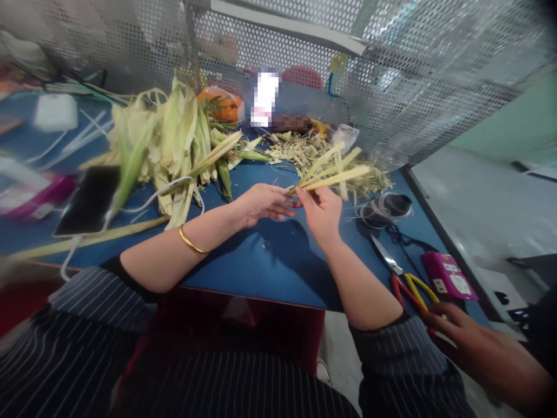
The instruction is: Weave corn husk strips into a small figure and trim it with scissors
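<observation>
Over the blue table [256, 255], a small bundle of pale yellow-green corn husk strips [335, 177] fans out to the upper right. My left hand [265, 204] pinches its narrow lower end between thumb and index finger, the other fingers stretched out beneath. Close beside it, my right hand [322, 213] is closed with its fingertips on the same strips; its palm side is partly hidden. A large heap of corn husks [174, 133] lies to the left, and shredded husk scraps [300, 148] are piled behind my hands.
At lower right, another person's hand [483, 342] touches scissors [402, 276] with red and yellow handles. Near them are a spool of cord [385, 210] and a purple power strip [448, 276]. A phone [89, 200] with a white cable lies left. A perforated metal screen [270, 40] stands behind.
</observation>
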`<state>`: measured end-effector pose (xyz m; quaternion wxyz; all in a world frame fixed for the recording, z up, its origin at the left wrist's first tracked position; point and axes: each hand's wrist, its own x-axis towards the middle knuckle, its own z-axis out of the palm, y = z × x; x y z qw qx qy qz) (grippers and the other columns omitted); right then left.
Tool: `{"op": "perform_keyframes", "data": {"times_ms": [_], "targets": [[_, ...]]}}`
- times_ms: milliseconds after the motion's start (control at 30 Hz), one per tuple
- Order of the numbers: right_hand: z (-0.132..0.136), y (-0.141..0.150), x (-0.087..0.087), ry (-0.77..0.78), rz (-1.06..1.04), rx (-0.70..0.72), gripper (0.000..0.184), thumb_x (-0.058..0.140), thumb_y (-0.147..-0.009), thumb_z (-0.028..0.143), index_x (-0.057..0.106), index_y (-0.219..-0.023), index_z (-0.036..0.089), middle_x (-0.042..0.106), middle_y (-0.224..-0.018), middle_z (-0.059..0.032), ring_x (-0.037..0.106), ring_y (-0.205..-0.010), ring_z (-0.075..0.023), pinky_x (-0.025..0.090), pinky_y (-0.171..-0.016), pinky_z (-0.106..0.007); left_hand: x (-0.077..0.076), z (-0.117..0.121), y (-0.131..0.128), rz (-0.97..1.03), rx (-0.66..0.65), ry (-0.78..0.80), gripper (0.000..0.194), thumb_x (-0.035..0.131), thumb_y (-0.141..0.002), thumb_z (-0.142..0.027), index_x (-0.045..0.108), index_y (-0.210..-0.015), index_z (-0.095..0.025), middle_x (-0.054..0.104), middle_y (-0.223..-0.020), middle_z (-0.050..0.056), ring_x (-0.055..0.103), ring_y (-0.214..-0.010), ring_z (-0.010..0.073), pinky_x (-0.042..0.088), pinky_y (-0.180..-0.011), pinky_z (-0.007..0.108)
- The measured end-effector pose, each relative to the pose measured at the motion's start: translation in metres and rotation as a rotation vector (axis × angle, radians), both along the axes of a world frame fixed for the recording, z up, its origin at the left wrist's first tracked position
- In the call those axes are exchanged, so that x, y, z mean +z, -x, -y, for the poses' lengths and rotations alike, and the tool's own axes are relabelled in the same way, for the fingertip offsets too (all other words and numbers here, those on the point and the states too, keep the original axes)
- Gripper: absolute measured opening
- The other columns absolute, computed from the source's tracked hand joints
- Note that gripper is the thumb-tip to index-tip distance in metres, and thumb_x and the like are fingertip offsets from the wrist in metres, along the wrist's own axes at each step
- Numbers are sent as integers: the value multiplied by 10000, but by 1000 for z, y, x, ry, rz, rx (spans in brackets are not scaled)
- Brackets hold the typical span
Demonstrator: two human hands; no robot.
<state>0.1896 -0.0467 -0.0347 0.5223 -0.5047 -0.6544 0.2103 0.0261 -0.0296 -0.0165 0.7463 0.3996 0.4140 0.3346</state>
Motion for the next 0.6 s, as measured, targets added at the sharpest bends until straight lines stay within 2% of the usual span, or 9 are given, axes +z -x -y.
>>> {"op": "perform_keyframes", "data": {"times_ms": [167,333,500,600], "targets": [[0,0,11,-81,13,-26,261,596,-900,445,597,-766,222,615,-635,23,574,-561,-130,494,-591,-285,2,4,0,-4,-97,-53,257,670,-756,-107,759,-995,-143,771,-975,134,745,-766,198,529,-630,274],[0,-4,16,-90,16,-65,357,555,-910,542,543,-726,236,558,-596,30,557,-551,-132,488,-580,-287,4,2,1,109,-175,30,249,576,-852,-198,734,-1021,-106,770,-995,159,748,-772,208,544,-632,279],[-2,-6,15,-52,-42,0,364,584,-895,552,545,-732,230,554,-611,33,545,-542,-120,483,-568,-278,1,6,-2,-47,-182,-122,229,677,-869,-316,722,-1014,-144,776,-872,119,722,-646,166,486,-533,232],[-4,-6,12,-50,-90,28,338,600,-899,512,542,-735,222,541,-605,40,536,-537,-108,475,-563,-263,-1,8,-4,-99,-149,-150,199,643,-907,-338,721,-926,-155,765,-793,104,700,-593,142,452,-510,221]]}}
